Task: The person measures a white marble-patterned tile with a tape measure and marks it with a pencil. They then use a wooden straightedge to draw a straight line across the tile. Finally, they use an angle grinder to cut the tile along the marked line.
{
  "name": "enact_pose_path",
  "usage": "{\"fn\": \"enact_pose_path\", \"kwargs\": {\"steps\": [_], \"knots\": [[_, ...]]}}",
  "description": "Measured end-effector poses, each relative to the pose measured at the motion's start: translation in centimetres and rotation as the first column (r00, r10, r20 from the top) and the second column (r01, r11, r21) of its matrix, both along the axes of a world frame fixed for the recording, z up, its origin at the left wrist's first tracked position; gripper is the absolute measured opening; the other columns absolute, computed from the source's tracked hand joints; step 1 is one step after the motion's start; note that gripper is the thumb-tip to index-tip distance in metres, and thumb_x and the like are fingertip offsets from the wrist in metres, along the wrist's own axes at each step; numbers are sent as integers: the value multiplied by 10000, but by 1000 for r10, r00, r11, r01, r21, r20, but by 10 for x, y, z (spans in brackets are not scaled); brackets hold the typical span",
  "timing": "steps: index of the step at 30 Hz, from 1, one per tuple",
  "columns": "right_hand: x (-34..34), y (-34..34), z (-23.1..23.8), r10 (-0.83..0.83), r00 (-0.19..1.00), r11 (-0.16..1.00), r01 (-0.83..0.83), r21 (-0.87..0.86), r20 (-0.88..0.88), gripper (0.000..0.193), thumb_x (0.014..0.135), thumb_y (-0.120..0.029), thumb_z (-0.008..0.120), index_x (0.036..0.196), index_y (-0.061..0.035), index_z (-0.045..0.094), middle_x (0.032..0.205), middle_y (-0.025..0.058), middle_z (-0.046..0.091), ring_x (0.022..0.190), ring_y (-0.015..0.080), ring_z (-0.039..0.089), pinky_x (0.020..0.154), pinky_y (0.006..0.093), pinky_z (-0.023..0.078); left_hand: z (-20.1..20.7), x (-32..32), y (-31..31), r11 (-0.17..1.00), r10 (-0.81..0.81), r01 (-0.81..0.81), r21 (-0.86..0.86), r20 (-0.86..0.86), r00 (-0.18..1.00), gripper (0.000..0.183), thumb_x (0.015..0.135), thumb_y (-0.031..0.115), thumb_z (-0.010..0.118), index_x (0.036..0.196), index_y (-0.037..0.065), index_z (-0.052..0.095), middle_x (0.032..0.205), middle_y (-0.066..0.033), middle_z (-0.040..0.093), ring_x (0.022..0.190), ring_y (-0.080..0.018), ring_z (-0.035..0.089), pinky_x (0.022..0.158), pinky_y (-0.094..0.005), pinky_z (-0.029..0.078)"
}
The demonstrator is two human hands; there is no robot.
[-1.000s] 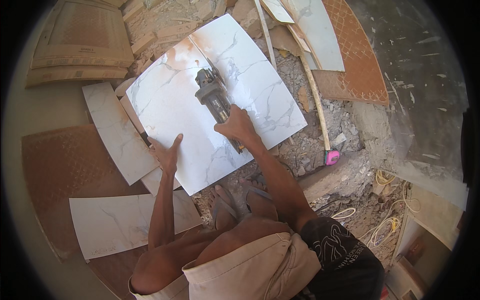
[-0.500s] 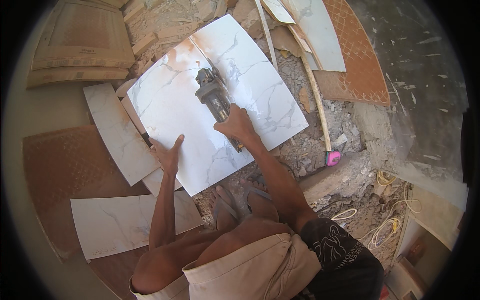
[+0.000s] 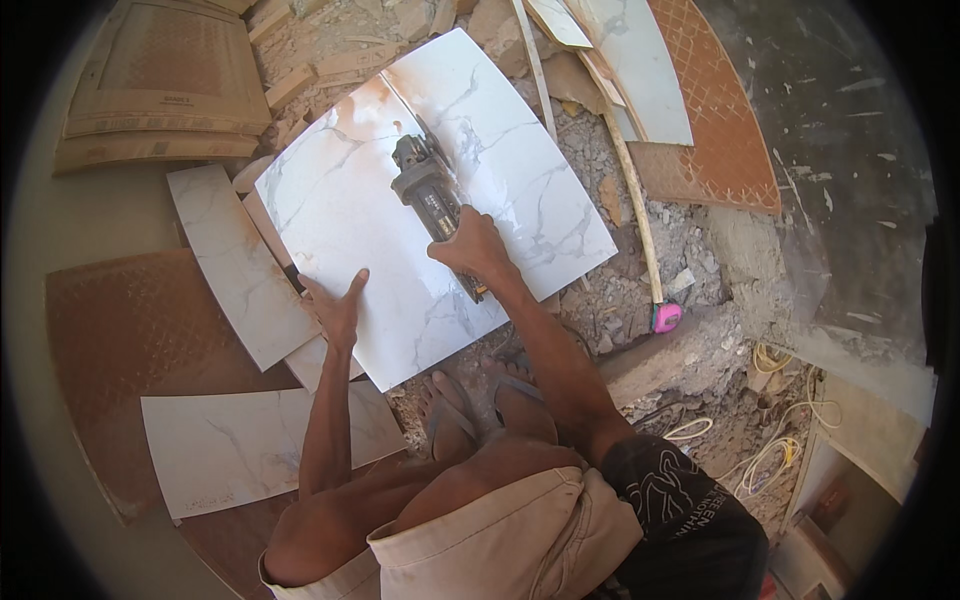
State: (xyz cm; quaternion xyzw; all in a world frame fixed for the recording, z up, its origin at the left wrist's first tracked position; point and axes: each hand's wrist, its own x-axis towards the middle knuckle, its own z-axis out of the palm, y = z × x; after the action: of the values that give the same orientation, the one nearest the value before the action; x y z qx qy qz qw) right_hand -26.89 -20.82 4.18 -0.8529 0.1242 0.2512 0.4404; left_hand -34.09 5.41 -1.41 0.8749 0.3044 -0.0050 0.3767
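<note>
A large white tile (image 3: 560, 190) with grey marbling lies tilted in front of my feet. My right hand (image 3: 478, 250) is wrapped round the body of a dark angle grinder (image 3: 432, 195), whose head points away from me on the tile's middle. A cut line with reddish dust runs from the grinder's head to the tile's far edge. The blade is mostly hidden beside the grinder. At the tile's near left edge rests my left hand (image 3: 337, 310), thumb spread on the white face and fingers at the rim.
Cut marbled tile pieces (image 3: 240, 265) and brown-backed tiles (image 3: 130, 350) lie at the left. Cardboard boxes (image 3: 165, 80) stand far left. On the rubble at right are a wooden stick (image 3: 637, 210), a pink tape measure (image 3: 666, 317) and coiled pale cable (image 3: 770, 465).
The grinder and my right hand show hardly any shift along the cut line. My left hand stays in place at the tile's edge.
</note>
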Motion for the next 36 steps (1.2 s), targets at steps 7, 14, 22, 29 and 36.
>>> {"fn": "enact_pose_path", "kwargs": {"steps": [7, 14, 22, 29, 36], "knots": [[-7, -1, 7, -6, 1000, 999, 6, -32, 14, 578, 639, -225, 711, 1096, 106, 580, 1059, 306, 671, 1016, 433, 672, 893, 452, 551, -6, -1, 4, 1000, -12, 12, 5, 18, 1000, 1394, 658, 531, 888, 1529, -138, 29, 1414, -332, 232, 1349, -430, 283, 1149, -476, 275], [-10, -4, 8, 7, 1000, 1000, -7, -23, 3, 574, 648, -229, 710, 1095, 107, 579, 1056, 305, 671, 1015, 437, 671, 891, 451, 549, -9, -1, 6, 1000, -5, 5, 19, 14, 1000, 1392, 658, 534, 888, 1532, -134, 36, 1410, -329, 227, 1348, -433, 283, 1146, -477, 277], [-13, -7, 6, 11, 999, 1000, -10, 29, -38, 608, 639, -293, 716, 1081, 100, 576, 1070, 315, 640, 1018, 430, 645, 911, 455, 522, -7, -1, 6, 999, -8, 8, 32, 4, 1000, 1393, 659, 524, 892, 1528, -143, 31, 1413, -339, 230, 1355, -441, 301, 1147, -477, 293], [-17, -7, 4, -1, 1000, 1000, 1, 7, -3, 592, 637, -290, 717, 1061, 99, 579, 1043, 309, 652, 992, 440, 653, 897, 456, 529, -13, -1, 7, 1000, -20, 20, 20, 20, 1000, 1398, 655, 526, 891, 1526, -146, 28, 1422, -357, 244, 1376, -447, 296, 1162, -474, 279], [-21, -9, -1, 4, 1000, 1000, -4, -4, 9, 574, 638, -282, 713, 1046, 99, 580, 1024, 305, 655, 980, 439, 655, 888, 459, 529, -23, -1, 13, 996, 0, 3, 84, -35, 999, 1410, 647, 569, 879, 1542, -113, 28, 1434, -364, 217, 1385, -463, 261, 1156, -498, 269]]}}
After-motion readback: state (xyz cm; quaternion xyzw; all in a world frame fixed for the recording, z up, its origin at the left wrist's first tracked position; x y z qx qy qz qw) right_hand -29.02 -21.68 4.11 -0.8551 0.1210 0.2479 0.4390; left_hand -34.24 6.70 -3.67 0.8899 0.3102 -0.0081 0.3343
